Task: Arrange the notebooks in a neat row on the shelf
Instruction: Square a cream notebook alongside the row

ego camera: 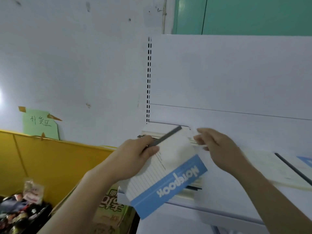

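Note:
A white notebook [170,173] with a blue "Notebook" band and dark spine sits tilted over a stack of notebooks [194,186] at the left end of the white shelf [228,205]. My left hand [135,157] grips its upper left edge near the spine. My right hand [217,147] hovers just right of it, fingers touching the far edges of the stack. Another notebook [276,168] lies flat on the shelf to the right, with a blue-edged one [305,160] at the frame's edge.
The shelf's white back panel [228,78] and slotted upright [148,78] rise behind. Left of the shelf stand a yellow bin [50,159] holding packaged goods, a green paper sign [40,124] on the wall, and a cardboard box [109,210] below.

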Motion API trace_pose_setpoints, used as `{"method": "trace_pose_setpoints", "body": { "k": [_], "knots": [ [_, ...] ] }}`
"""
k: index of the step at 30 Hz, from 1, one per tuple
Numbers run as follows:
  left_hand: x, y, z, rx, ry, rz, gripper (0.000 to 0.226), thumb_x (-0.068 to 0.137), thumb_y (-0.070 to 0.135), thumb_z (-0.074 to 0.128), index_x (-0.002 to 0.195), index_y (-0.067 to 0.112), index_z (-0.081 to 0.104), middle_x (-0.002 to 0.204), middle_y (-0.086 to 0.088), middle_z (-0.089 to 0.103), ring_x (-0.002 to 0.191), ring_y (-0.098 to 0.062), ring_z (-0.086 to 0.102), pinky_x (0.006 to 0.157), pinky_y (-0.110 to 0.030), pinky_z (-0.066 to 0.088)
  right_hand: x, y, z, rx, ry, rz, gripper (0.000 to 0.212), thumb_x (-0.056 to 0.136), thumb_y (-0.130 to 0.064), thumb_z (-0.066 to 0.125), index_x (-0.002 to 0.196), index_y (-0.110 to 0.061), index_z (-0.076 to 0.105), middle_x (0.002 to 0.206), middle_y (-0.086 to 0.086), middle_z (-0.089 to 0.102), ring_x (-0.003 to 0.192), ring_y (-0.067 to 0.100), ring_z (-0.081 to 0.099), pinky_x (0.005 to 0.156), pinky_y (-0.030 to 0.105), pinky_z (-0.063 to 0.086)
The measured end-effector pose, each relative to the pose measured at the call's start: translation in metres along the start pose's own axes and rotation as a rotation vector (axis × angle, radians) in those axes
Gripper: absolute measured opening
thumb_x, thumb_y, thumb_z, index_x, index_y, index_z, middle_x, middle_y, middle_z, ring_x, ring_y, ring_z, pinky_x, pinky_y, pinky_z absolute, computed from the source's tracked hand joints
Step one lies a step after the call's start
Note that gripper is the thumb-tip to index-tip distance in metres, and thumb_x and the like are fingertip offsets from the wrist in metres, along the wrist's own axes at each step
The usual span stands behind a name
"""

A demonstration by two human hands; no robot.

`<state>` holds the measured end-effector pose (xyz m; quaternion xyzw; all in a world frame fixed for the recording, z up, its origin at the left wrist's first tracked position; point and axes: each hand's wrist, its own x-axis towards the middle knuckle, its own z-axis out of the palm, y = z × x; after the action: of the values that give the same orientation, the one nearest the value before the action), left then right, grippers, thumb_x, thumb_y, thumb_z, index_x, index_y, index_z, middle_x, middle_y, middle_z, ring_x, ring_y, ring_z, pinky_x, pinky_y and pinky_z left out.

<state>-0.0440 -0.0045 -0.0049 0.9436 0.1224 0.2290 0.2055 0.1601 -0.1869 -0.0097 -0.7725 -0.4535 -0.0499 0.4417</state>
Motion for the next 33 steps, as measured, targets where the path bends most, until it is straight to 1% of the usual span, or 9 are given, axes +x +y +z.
{"method": "trace_pose_setpoints", "body": {
  "k": [4,9,13,16,20,23,27,31,33],
  "knots": [
    [-0.013,-0.028,0.000,-0.064,-0.012,-0.104,0.025,0.101,0.046,0.044,0.086,0.027,0.047,0.066,0.003,0.055,0.054,-0.007,0.046,0.053,-0.023,0.037,-0.003,0.025,0.030,-0.282,-0.406,-0.062,0.045,0.097,-0.012,0.047,0.140,-0.026,0.045,0.145,-0.017,0.037,0.134,0.003,0.033,0.099,0.004,0.017],
    [-0.019,-0.038,-0.006,-0.039,-0.105,-0.138,0.024,0.100,0.047,0.047,0.087,0.028,0.055,0.071,0.005,0.059,0.057,-0.002,0.048,0.056,-0.018,0.039,-0.009,0.026,0.030,-0.276,-0.528,-0.101,0.048,0.094,-0.037,0.057,0.141,-0.032,0.044,0.142,-0.027,0.029,0.137,-0.005,0.021,0.098,-0.003,0.007],
    [-0.017,-0.034,-0.002,-0.025,-0.154,-0.108,0.023,0.099,0.047,0.048,0.085,0.030,0.055,0.070,0.007,0.060,0.057,-0.002,0.049,0.058,-0.021,0.041,-0.020,0.031,0.021,-0.449,-0.453,-0.226,0.054,0.083,-0.058,0.061,0.133,-0.042,0.051,0.138,-0.030,0.039,0.132,-0.009,0.028,0.110,0.014,0.017],
    [-0.015,-0.026,0.001,-0.015,-0.190,-0.068,0.025,0.099,0.047,0.049,0.079,0.032,0.054,0.068,0.010,0.057,0.059,-0.002,0.050,0.059,-0.022,0.040,-0.032,0.039,0.007,-0.482,-0.359,-0.321,0.039,0.088,-0.052,0.058,0.124,-0.039,0.061,0.130,-0.026,0.055,0.121,-0.007,0.046,0.106,0.022,0.038],
    [-0.007,-0.017,0.005,-0.092,-0.182,-0.034,0.028,0.098,0.047,0.051,0.076,0.029,0.054,0.062,0.017,0.053,0.057,-0.002,0.047,0.060,-0.024,0.038,-0.038,0.027,-0.025,-0.359,-0.182,-0.336,0.030,0.093,-0.048,0.050,0.108,-0.033,0.072,0.106,-0.024,0.069,0.096,-0.010,0.061,0.086,0.015,0.048],
    [-0.002,-0.011,0.007,-0.125,-0.172,-0.014,0.029,0.098,0.047,0.051,0.075,0.028,0.053,0.059,0.013,0.050,0.054,-0.002,0.044,0.060,-0.026,0.038,-0.035,0.015,-0.054,-0.350,0.090,-0.306,0.020,0.092,-0.040,0.050,0.098,-0.032,0.068,0.088,-0.016,0.070,0.080,-0.006,0.061,0.068,0.009,0.044],
    [0.004,-0.009,0.009,-0.122,-0.107,-0.045,0.030,0.099,0.044,0.050,0.081,0.020,0.056,0.065,0.008,0.052,0.059,-0.005,0.047,0.063,-0.028,0.039,-0.042,-0.002,-0.104,-0.329,0.465,-0.195,0.004,0.094,-0.029,0.057,0.095,-0.030,0.061,0.086,-0.020,0.062,0.080,-0.013,0.055,0.064,0.004,0.039],
    [0.009,-0.001,0.013,-0.230,-0.011,-0.084,0.024,0.100,0.040,0.048,0.088,0.022,0.058,0.078,0.001,0.058,0.074,-0.012,0.054,0.068,-0.026,0.039,-0.052,-0.010,-0.143,-0.323,0.504,-0.134,0.009,0.097,-0.029,0.052,0.095,-0.032,0.060,0.090,-0.020,0.065,0.084,-0.006,0.055,0.063,0.008,0.039],
    [0.013,0.004,0.015,-0.306,-0.037,-0.117,0.021,0.101,0.042,0.048,0.093,0.026,0.061,0.086,-0.001,0.064,0.081,-0.014,0.059,0.076,-0.028,0.045,-0.057,-0.016,-0.151,-0.253,0.381,-0.121,0.013,0.095,-0.031,0.053,0.093,-0.039,0.064,0.094,-0.022,0.066,0.087,-0.001,0.057,0.069,0.015,0.042]
  ]
}}
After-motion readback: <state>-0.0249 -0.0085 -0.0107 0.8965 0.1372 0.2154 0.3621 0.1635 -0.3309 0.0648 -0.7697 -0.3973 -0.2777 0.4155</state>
